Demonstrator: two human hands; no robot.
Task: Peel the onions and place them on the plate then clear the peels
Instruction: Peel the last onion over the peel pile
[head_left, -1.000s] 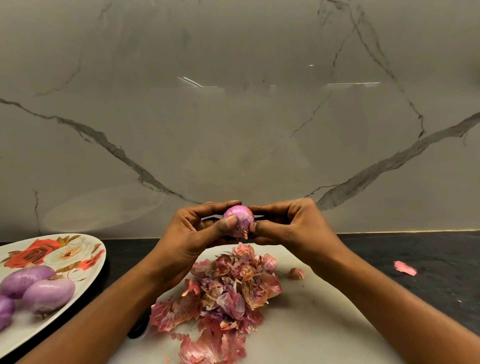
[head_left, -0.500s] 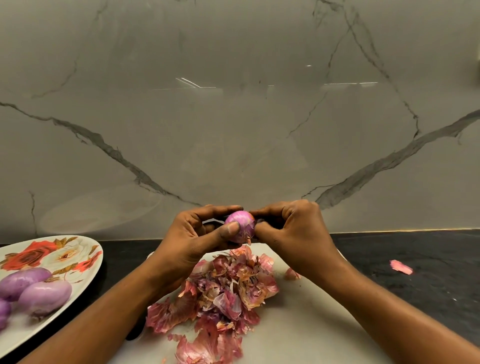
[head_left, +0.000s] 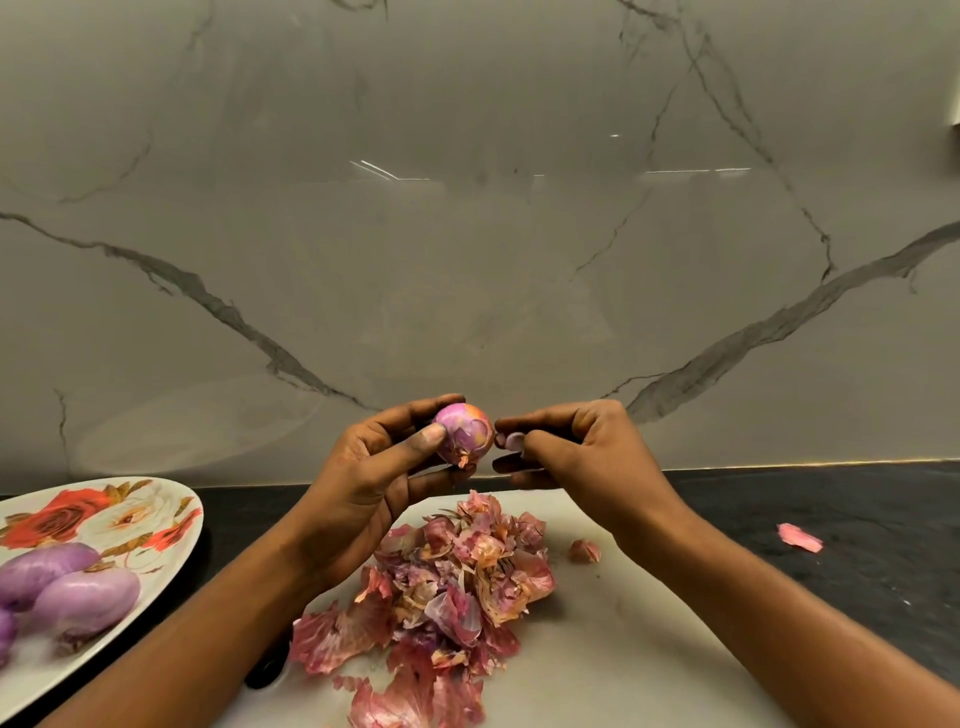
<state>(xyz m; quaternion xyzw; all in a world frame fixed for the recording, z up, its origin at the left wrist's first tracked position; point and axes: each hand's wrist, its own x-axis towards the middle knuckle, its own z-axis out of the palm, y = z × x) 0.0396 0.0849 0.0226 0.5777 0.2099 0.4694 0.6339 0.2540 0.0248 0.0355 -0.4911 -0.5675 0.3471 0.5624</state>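
Between thumb and curled fingers of left hand (head_left: 363, 478): small round pink-purple onion (head_left: 465, 434), part-skinned. Right hand (head_left: 576, 452) pinches pale purple peel flake (head_left: 511, 441) just beside it. Mid-peel; next, drop flake, strip rest.

The left hand (head_left: 374, 467) grips a partly peeled onion (head_left: 464, 434) above a white cutting board (head_left: 623, 649), thumb pressed on its side. Just beside it, apart from the onion, the right hand (head_left: 576, 452) pinches a small peel scrap (head_left: 514, 440). A pile of peels (head_left: 457, 582) lies on the board. At the left, peeled onions (head_left: 78, 592) rest on a flowered plate (head_left: 171, 519). One stray peel (head_left: 800, 537) lies on the dark counter (head_left: 857, 509)
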